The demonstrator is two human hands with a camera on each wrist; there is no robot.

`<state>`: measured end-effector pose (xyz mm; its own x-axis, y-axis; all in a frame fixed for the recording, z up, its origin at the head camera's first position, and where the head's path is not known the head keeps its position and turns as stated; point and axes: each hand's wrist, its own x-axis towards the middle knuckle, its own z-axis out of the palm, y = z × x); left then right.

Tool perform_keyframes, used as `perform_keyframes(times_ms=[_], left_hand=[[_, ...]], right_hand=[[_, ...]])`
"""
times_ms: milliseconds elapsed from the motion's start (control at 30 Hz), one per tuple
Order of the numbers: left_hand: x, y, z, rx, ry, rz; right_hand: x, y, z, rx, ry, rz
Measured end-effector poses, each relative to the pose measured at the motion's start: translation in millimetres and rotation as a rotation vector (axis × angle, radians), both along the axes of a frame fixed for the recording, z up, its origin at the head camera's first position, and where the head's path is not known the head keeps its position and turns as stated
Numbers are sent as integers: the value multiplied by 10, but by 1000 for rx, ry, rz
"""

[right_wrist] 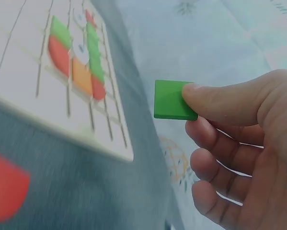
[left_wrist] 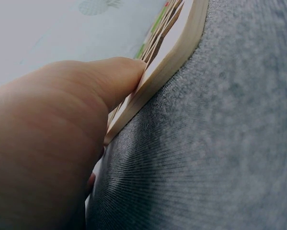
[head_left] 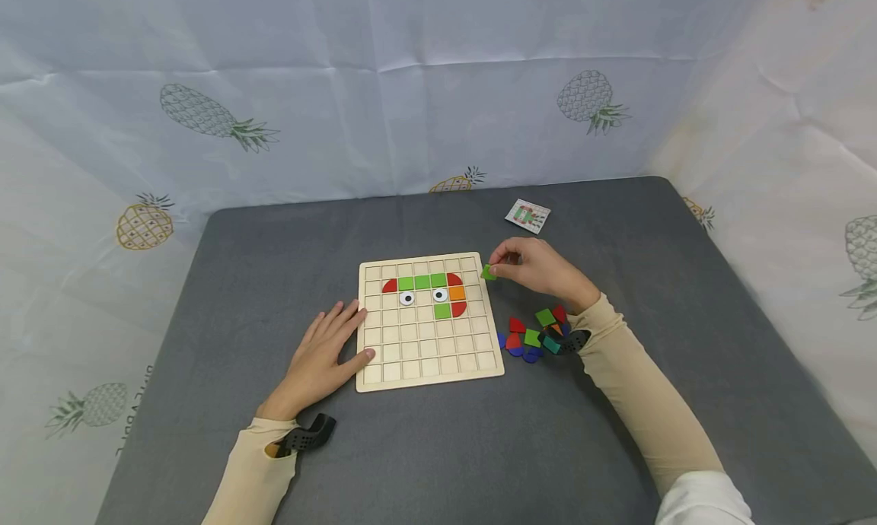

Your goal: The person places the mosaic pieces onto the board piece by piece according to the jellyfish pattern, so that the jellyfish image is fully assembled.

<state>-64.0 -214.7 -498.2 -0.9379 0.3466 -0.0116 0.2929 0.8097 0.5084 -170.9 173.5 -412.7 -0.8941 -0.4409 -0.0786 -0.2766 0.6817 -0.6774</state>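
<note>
Head view: spread left hand (head_left: 320,363) touches board (head_left: 409,351), right hand (head_left: 540,267) pinches green tile (right_wrist: 172,100) beside it.

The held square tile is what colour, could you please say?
The tile is green, best seen in the right wrist view.

Gray table (head_left: 425,456), creased pineapple-print curtain (head_left: 411,122) behind its far edge, yellow printed pineapple (head_left: 145,226) beyond far left corner, lettering (head_left: 141,394) beside left edge
</note>
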Motion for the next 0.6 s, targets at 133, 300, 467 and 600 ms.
perform_keyframes(times_ms=[133,300,467,600], left_hand=[[1,-2,-2,12,-2,-6],[-3,0,-11,12,4,-13],[3,-1,1,4,3,-2],[7,-2,13,5,0,-2]], right_hand=[[-37,-118,43,-44,-18,41],[-69,-250,43,-74,-36,73],[-76,-382,65,-89,-39,91],[-78,-494,76,-93,-47,109]])
